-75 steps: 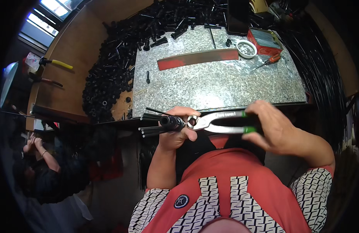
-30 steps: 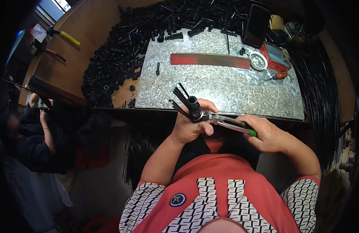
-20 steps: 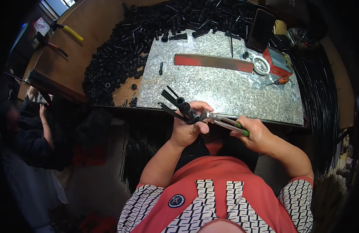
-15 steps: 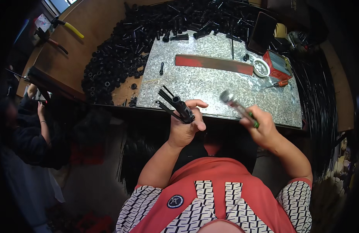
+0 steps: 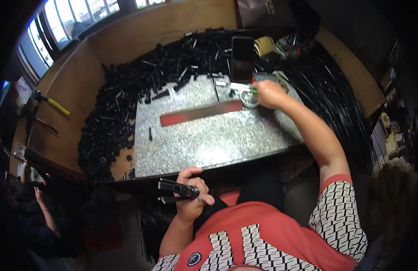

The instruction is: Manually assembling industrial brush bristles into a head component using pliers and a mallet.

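Fingers of the left hand (image 5: 192, 198) wrap tight around a black cable bundle (image 5: 175, 191) below the table (image 5: 209, 140) edge; the right hand (image 5: 268, 94), far across, holds green-handled pliers (image 5: 241, 87) closed-fisted beside a small round tin (image 5: 249, 99).

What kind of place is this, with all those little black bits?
Probably a small workshop: a scratched grey metal work plate lies on a wooden bench, a big heap of small black parts surrounds it, and yellow-handled tools lie nearby.
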`<action>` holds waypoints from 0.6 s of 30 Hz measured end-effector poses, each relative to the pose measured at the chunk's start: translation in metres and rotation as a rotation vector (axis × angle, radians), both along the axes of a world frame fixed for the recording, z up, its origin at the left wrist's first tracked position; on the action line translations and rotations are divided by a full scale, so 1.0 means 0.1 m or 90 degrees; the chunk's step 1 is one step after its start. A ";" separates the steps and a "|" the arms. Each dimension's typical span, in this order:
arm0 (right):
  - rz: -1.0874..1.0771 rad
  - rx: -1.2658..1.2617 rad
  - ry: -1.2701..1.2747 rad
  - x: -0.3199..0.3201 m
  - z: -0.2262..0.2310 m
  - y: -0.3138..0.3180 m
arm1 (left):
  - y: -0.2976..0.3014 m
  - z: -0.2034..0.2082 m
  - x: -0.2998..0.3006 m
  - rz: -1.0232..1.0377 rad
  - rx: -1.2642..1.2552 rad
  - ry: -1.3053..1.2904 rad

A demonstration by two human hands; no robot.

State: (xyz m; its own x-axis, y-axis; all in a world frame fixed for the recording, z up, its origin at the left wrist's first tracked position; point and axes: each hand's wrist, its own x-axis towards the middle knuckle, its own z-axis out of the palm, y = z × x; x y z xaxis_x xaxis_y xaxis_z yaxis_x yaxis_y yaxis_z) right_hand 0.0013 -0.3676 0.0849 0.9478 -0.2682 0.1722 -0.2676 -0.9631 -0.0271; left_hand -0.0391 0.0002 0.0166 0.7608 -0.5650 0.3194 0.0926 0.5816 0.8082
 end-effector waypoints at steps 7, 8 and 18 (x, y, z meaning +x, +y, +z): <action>0.006 -0.055 0.151 -0.06 -0.20 0.05 | 0.01 -0.14 -0.03 -0.059 0.099 -0.068; 0.003 -0.046 0.152 -0.03 -0.19 0.09 | 0.04 -0.13 -0.04 -0.054 0.111 -0.065; 0.020 -0.049 0.177 0.18 -0.09 0.10 | -0.05 -0.20 0.05 0.006 0.070 -0.132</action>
State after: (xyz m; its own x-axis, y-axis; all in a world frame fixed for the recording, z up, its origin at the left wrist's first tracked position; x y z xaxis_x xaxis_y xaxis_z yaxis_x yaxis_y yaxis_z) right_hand 0.0192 -0.3580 0.0760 0.9692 -0.2341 -0.0768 -0.2245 -0.9675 0.1160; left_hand -0.0343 -0.0048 -0.0033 0.6908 -0.5984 0.4057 -0.0864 0.4888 0.8681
